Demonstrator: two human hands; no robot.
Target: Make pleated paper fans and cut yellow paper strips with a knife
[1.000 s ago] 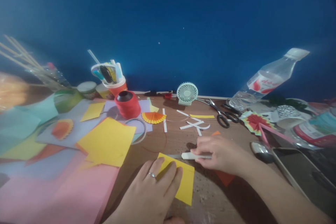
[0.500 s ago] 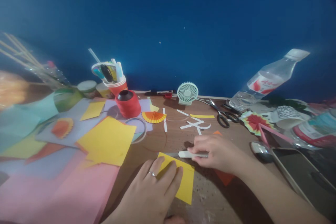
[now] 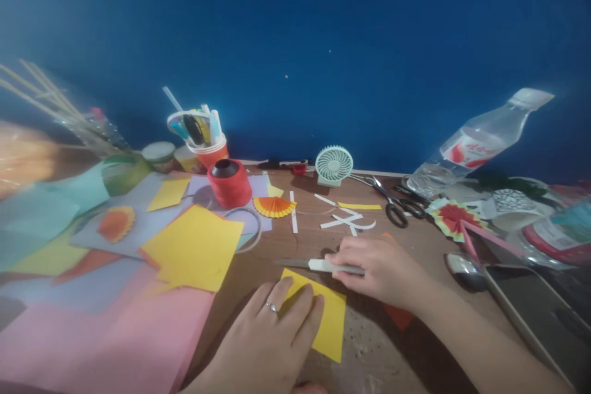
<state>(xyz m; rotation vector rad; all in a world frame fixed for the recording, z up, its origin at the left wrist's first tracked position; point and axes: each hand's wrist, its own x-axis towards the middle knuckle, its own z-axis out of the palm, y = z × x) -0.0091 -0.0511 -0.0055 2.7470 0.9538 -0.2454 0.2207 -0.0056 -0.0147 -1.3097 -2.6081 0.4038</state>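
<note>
My left hand [image 3: 272,332], with a ring on one finger, lies with fingers stretched over a yellow piece of paper [image 3: 330,326]. The fingertips press the paper against the wooden table. Held in my right hand [image 3: 369,271] is a craft knife [image 3: 318,265] with a white handle and a thin grey blade. The blade points left, just beyond the far edge of the yellow paper, with a small gap between them. Partly hidden under my right forearm is an orange piece of paper [image 3: 399,316].
Coloured sheets [image 3: 138,326] cover the left side. Behind them stand a red thread spool [image 3: 231,186] and a cup of pens [image 3: 210,151]. White strips [image 3: 344,220], a small fan [image 3: 333,165] and scissors [image 3: 394,208] lie farther back. A tilted bottle [image 3: 473,146] and phone [image 3: 530,320] are right.
My right hand has moved the craft knife slightly left and away from the paper's far edge. My left hand stays on the yellow paper. The whole view has shifted a little.
</note>
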